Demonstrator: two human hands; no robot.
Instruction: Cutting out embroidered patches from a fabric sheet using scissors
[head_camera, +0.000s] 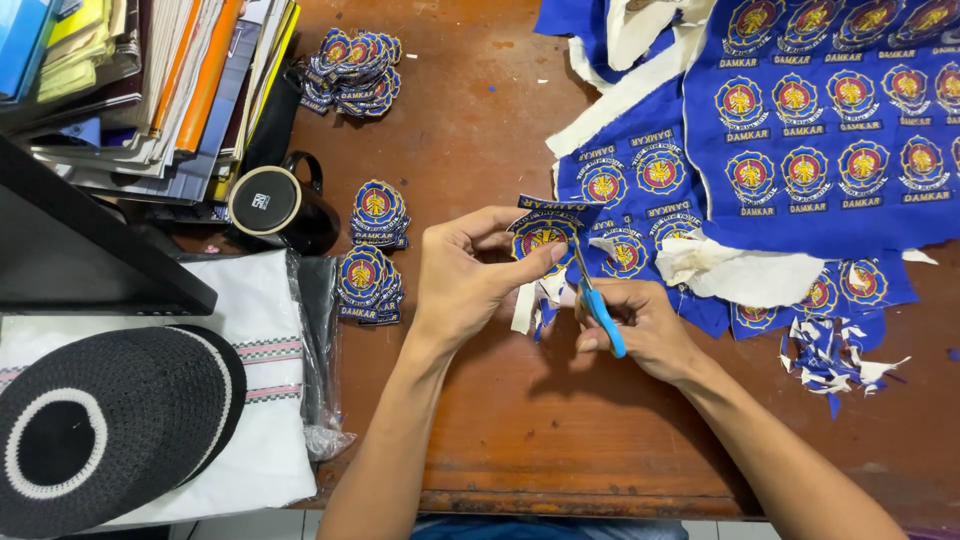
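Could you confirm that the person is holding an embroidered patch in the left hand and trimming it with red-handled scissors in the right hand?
Not quite: the head view shows the scissors have blue handles, not red. The rest holds: the left hand holds the embroidered patch, and the right hand works the scissors at its edge.

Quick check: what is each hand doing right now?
Left hand: closed on an embroidered patch.
Right hand: closed on blue-handled scissors.
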